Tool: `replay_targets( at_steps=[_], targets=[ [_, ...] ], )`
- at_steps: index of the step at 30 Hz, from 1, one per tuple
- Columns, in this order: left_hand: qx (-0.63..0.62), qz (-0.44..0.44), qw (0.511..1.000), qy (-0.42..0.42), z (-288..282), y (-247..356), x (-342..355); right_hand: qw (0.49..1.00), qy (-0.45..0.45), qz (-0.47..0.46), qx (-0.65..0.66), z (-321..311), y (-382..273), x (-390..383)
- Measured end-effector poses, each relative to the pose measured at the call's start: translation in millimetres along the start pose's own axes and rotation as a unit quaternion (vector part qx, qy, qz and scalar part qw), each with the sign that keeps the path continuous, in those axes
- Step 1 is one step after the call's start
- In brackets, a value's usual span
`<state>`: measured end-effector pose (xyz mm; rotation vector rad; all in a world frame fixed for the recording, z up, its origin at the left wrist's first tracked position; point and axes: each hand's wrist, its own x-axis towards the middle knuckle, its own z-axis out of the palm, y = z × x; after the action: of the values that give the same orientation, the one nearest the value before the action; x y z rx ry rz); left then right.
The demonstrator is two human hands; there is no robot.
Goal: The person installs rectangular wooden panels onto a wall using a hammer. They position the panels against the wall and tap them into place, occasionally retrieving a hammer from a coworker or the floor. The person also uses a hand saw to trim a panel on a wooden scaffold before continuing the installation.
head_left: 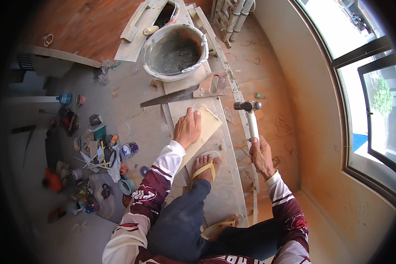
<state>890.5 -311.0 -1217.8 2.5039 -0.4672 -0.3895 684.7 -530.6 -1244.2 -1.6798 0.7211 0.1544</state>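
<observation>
My left hand [187, 129] lies flat on a pale wooden piece [207, 126] resting on a long plank [224, 185], pressing it down. My right hand [262, 154] grips the white handle of a hammer [250, 115], its metal head raised to the right of the piece. My foot in a yellow sandal [205, 166] stands on the plank just behind the piece. A handsaw [189, 92] with a wooden handle lies across the plank beyond my left hand.
A bucket of grey mortar [175, 52] stands at the plank's far end. Paint tins, tools and scraps [97, 149] litter the floor on the left. A curved orange wall [303, 114] with windows runs along the right. White pipes [233, 17] lean at the back.
</observation>
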Motion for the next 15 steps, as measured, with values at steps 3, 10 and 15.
replay_targets(
  at_steps=[3, 10, 15],
  targets=[
    [0.003, 0.039, 0.997, -0.065, 6, 17, 4, 0.998, -0.04, -0.002, 0.041, -11, -30, -16],
    [0.018, 0.112, 0.987, -0.113, 7, 48, 12, 0.992, 0.056, -0.114, -0.001, -36, -87, -55],
    [-0.038, 0.142, 0.986, -0.083, 10, 31, 10, 0.998, 0.022, -0.031, -0.048, -39, -61, -54]
  ],
)
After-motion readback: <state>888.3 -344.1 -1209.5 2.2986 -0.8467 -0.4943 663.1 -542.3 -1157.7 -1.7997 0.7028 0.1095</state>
